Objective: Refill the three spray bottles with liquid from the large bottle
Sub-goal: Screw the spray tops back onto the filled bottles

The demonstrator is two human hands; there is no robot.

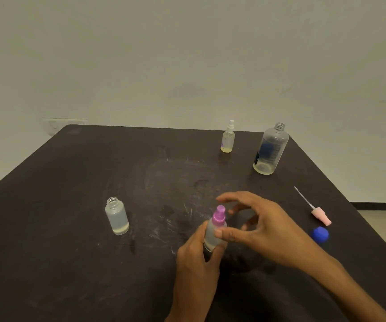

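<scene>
- At lower centre of the frame, the left hand (196, 254) has its fingers wrapped round the body of a small frosted spray bottle (214, 238) with a purple spray head (218, 216), holding it just above the dark worktop (71, 252).
- Just right of it, the right hand (257, 226) hangs around the purple head with its fingers spread and loosely curved, gripping nothing; the thumb tip sits against the bottle's shoulder.
- Left of centre stands an uncapped frosted bottle (117, 216), upright, with only a shallow layer of liquid at the bottom.
- At the right edge lie a pink spray head with its dip tube (319, 216) and, just below it, a blue cap (319, 234).
- At upper right the large bottle (270, 149) stands open and nearly drained; left of it is a white-topped spray bottle (228, 139), closed.
- Risks, as I judge them: the purple head could be left loose or cross-threaded and leak; a reaching sleeve or wrist could knock over either open bottle; the little left in the large bottle may not fill the uncapped one.
</scene>
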